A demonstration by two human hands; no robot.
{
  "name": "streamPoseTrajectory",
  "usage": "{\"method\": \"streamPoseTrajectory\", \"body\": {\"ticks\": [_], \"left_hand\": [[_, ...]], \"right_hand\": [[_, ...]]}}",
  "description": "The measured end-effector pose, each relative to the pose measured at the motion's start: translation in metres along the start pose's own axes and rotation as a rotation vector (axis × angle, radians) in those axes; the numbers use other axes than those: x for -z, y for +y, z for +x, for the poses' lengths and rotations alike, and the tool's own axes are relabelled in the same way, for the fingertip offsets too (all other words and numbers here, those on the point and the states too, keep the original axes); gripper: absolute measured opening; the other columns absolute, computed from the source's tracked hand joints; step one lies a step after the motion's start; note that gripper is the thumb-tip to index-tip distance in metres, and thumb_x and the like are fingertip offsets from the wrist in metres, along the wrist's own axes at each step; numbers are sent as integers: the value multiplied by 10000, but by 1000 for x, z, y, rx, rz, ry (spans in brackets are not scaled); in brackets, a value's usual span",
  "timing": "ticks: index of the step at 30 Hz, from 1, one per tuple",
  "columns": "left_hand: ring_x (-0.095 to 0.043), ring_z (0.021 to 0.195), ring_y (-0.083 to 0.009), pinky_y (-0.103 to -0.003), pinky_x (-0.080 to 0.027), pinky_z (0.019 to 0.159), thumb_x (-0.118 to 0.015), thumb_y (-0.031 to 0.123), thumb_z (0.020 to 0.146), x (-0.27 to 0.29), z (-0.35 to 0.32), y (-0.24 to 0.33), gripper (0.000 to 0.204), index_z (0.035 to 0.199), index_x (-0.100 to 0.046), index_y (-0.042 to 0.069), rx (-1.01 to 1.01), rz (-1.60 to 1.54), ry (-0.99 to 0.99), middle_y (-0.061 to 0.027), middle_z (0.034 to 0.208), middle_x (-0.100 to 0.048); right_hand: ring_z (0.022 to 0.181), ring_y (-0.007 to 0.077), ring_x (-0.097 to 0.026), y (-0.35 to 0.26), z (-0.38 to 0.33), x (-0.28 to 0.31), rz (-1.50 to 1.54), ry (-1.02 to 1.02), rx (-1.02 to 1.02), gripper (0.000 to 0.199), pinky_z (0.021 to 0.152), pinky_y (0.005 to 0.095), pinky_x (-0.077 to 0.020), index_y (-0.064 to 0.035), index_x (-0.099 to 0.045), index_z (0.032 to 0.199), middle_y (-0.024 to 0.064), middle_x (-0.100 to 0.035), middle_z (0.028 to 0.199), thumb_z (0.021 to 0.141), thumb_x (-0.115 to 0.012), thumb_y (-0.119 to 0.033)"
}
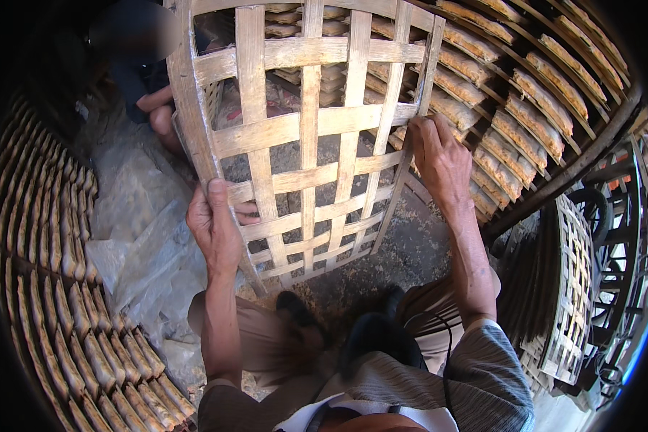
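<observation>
An upright, slightly tilted woven bamboo lattice panel (266, 134) stands in front of me, with wide flat slats crossing and a thicker frame bar along its left side. My left hand (216, 227) is wrapped round that left bar low down, thumb on the near face and fingertips showing through the gaps behind. Higher up, my right hand (443, 158) is closed on the panel's right edge bar, fingers bent over it. The panel's top end runs out of view. Its lower end reaches down near my knees.
Racks of stacked brown-edged slabs (511, 137) rise at the far right, with more slab rows (86, 345) along the left. Clear plastic sheeting (147, 252) lies crumpled on the left. Another person's arm (158, 101) shows at the far left. Woven panels (572, 288) lean at the right.
</observation>
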State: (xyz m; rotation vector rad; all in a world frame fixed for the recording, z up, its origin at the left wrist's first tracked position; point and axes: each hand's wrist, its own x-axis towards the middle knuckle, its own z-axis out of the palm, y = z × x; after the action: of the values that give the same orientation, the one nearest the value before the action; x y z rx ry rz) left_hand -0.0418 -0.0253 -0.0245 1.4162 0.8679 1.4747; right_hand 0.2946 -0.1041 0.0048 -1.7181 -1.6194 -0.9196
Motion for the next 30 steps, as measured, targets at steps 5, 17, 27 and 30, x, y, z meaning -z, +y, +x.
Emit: {"method": "streamPoseTrajectory", "body": {"ticks": [5,17,27,30], "left_hand": [[-703,603,-146,-253,-570,476,-528,384,1133,-5,1,-5,407,1055,-621,-4,-24,11,47,-90,831,-682],[-691,588,-137,-250,-564,470,-505,405,1138,4,11,-4,435,1074,-618,-11,-4,-17,115,-76,817,-661],[-695,587,-123,-234,-564,460,-519,401,1134,2,6,-4,440,1062,-647,-14,-7,0,83,-94,836,-710],[-697,589,-118,-231,-568,462,-519,398,1134,5,6,-4,434,1078,-651,-12,1,13,61,-89,842,-717]], "right_hand": [[589,336,-677,-4,4,0,40,-341,-46,207,545,452,-543,-21,-677,913,134,-658,746,1035,-632,-182],[668,222,-741,0,10,-15,413,45,-181,213,575,351,-584,-50,-764,1105,103,-745,939,926,-804,-156],[740,212,-722,-2,12,-18,-55,3,154,169,553,363,-602,-83,-652,1042,50,-617,924,889,-713,-50],[825,207,-715,-1,14,-16,-170,-94,203,188,561,349,-629,-61,-577,1038,64,-562,954,878,-671,-30]]}}
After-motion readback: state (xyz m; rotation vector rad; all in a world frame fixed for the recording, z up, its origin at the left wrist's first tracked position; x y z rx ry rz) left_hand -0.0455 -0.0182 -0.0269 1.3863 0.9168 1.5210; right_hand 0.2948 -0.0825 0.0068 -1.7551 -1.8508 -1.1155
